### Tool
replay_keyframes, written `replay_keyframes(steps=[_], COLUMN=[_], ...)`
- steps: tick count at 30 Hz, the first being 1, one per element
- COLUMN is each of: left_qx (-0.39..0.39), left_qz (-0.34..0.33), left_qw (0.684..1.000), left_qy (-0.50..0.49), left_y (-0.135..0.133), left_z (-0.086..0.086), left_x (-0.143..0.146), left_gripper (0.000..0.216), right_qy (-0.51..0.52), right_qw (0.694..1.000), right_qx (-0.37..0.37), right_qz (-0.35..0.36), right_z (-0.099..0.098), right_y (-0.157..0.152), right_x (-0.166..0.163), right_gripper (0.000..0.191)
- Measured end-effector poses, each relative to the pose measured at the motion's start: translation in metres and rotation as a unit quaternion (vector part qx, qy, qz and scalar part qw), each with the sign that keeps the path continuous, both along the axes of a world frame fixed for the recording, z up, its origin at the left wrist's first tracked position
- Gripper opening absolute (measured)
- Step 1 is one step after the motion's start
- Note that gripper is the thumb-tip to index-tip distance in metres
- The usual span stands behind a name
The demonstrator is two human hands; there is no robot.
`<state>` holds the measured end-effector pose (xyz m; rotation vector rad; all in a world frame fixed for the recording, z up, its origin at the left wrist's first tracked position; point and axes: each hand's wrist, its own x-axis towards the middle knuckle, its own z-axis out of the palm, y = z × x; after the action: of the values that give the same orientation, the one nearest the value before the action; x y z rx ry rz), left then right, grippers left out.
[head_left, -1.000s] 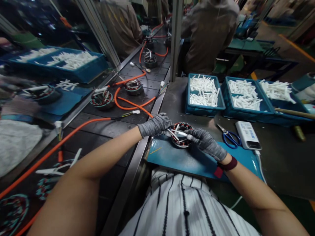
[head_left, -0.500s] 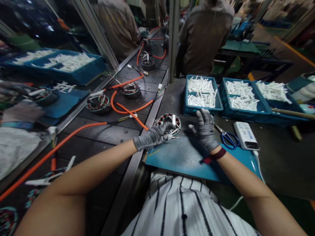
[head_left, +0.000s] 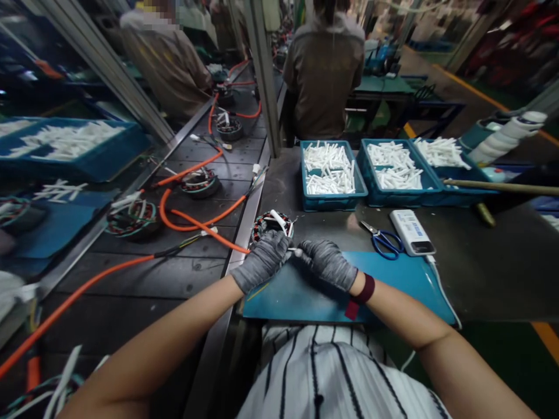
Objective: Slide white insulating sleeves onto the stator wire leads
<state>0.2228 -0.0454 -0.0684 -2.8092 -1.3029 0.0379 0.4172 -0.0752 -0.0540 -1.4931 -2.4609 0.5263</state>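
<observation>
Both my hands wear grey knit gloves and meet above the near edge of a motor stator (head_left: 271, 224), a ring of windings with red and white parts and a white tube lying across it. My left hand (head_left: 265, 260) is closed beside the ring, its fingers pinching a thin wire lead. Facing it, my right hand (head_left: 328, 265) is closed too, with the thumb and fingertips on a small white sleeve (head_left: 297, 251) at the wire's end. The fingers partly hide this contact. Beneath my hands lies a blue mat (head_left: 375, 291).
Blue bins (head_left: 334, 201) of white sleeves stand behind. Blue-handled scissors (head_left: 386, 244) and a white power bank (head_left: 411, 233) with a cable lie to the right. On the left, a slatted line (head_left: 183, 314) carries several stators and orange cables (head_left: 109, 273). Co-workers sit beyond.
My right hand has come left and down from in front of the bin, closing near my left fingertips. My left hand stays by the stator. The camera view has turned slightly right.
</observation>
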Motion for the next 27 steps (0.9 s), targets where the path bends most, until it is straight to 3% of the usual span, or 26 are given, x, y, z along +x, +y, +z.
replay_keyframes(steps=[2, 4, 6, 8, 10, 13, 17, 19, 20, 23, 27], left_qx=[0.024, 0.036, 0.05, 0.058, 0.054, 0.03, 0.041, 0.049, 0.046, 0.031, 0.004], left_qz=[0.011, 0.015, 0.015, 0.013, 0.016, 0.021, 0.016, 0.017, 0.019, 0.026, 0.039], left_qw=[1.0, 0.999, 0.998, 0.998, 0.998, 0.999, 0.999, 0.999, 0.999, 0.999, 0.999], left_qy=[0.012, 0.015, 0.02, 0.022, 0.022, 0.037, 0.026, 0.008, 0.003, -0.005, -0.007], left_y=[0.0, 0.0, 0.001, 0.002, 0.003, 0.005, 0.004, 0.002, 0.002, 0.001, 0.002], left_z=[-0.003, -0.005, -0.005, -0.005, -0.004, -0.001, -0.002, -0.003, -0.003, -0.001, 0.005], left_x=[0.004, 0.006, 0.008, 0.009, 0.01, 0.012, 0.012, 0.01, 0.01, 0.009, 0.011], left_gripper=[0.027, 0.029, 0.031, 0.031, 0.03, 0.029, 0.031, 0.03, 0.028, 0.025, 0.027], right_qy=[0.019, 0.055, 0.028, -0.067, -0.135, -0.123, -0.025, 0.073, 0.141, 0.195, 0.184], right_qw=[1.0, 0.996, 0.974, 0.931, 0.917, 0.923, 0.922, 0.934, 0.945, 0.969, 0.973], right_qx=[0.01, 0.046, 0.109, 0.126, 0.082, 0.076, 0.164, 0.211, 0.221, 0.151, 0.127], right_qz=[0.002, -0.046, -0.198, -0.337, -0.366, -0.357, -0.35, -0.278, -0.197, 0.007, 0.051], right_z=[0.008, 0.02, 0.032, 0.04, 0.041, 0.033, 0.021, 0.013, 0.008, -0.009, -0.023], right_y=[0.009, 0.036, 0.079, 0.126, 0.163, 0.188, 0.161, 0.127, 0.107, 0.054, 0.03], right_x=[0.009, 0.03, 0.058, 0.084, 0.101, 0.107, 0.101, 0.095, 0.092, 0.078, 0.063], right_gripper=[0.036, 0.032, 0.027, 0.028, 0.027, 0.018, 0.027, 0.03, 0.029, 0.026, 0.034])
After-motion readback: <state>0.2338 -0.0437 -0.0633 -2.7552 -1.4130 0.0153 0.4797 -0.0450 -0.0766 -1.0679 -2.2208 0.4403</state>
